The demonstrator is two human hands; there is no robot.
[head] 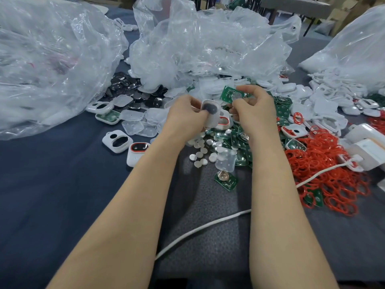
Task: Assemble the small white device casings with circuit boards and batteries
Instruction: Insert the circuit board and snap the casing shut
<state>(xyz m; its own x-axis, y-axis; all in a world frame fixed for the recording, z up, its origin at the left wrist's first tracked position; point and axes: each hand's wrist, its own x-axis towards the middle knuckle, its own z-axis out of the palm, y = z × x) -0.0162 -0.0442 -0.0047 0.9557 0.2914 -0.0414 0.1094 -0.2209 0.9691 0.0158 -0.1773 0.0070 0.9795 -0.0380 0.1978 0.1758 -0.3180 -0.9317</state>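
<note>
Midair, left hand (183,115) grips casing (211,113), right hand (256,113) board (229,94).

White casing (210,113) with dark oval patch; green circuit board (231,95); red rings (333,180); silver batteries (200,155); dark blue tablecloth (52,195).

The bags (52,59) are seen as thin, clear, crinkled plastic with a gloss. The casing (213,119) is shown in smooth white plastic, the board (227,93) in glossy green, the batteries (201,161) in bright metal. The table (52,195) is covered in matt blue cloth.
</note>
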